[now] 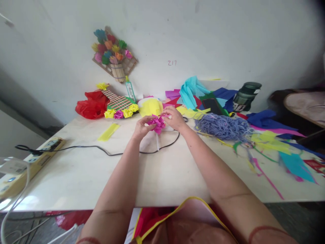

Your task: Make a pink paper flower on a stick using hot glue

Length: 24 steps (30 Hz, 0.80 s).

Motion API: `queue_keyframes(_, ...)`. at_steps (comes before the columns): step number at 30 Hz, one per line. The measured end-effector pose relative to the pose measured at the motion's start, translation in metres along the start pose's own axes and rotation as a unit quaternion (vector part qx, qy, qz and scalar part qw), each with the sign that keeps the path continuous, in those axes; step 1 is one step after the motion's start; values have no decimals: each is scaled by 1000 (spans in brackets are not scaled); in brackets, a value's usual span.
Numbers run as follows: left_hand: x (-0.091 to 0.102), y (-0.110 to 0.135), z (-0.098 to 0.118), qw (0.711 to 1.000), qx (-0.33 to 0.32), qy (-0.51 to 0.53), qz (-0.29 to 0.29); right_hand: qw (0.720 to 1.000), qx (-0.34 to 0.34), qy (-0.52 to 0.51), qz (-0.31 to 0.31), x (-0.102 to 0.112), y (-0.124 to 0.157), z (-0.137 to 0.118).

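A magenta crepe-paper flower (159,124) is held between my two hands above the table. My left hand (144,128) pinches its left side with thumb and fingers. On the upper right, the fingers of my right hand (174,118) are closed on the petals. A thin whitish stick (157,142) shows just below the flower; whether it joins the flower I cannot tell. Behind my hands lies yellow paper (150,107). Left of it stands a woven stick piece (118,101) edged with yellow and magenta paper flowers.
A black cord (109,154) loops beneath my hands from a power strip (45,156). A yellow strip (108,132) lies left. To the right are tangled blue-grey cord (223,127), paper scraps (296,166) and a dark bottle (247,96). A green-white tube (130,88) leans at the wall.
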<state>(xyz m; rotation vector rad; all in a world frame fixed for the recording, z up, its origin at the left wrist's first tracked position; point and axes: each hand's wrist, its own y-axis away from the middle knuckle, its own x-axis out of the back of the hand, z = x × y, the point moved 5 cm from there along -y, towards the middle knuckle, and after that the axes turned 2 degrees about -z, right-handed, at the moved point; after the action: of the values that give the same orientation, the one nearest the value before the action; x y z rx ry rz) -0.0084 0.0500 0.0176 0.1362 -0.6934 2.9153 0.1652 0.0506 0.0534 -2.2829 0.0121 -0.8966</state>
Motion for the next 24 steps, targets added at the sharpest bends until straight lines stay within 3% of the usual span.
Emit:
queue_keyframes(17, -9, 0, 0, 999, -9, -32, -25, 998, -12, -48, -47, -10, 1, 9)
queue_keyframes(24, -11, 1, -1, 999, 26, -6, -29, 997, -14, -48, -61, -10, 2, 8)
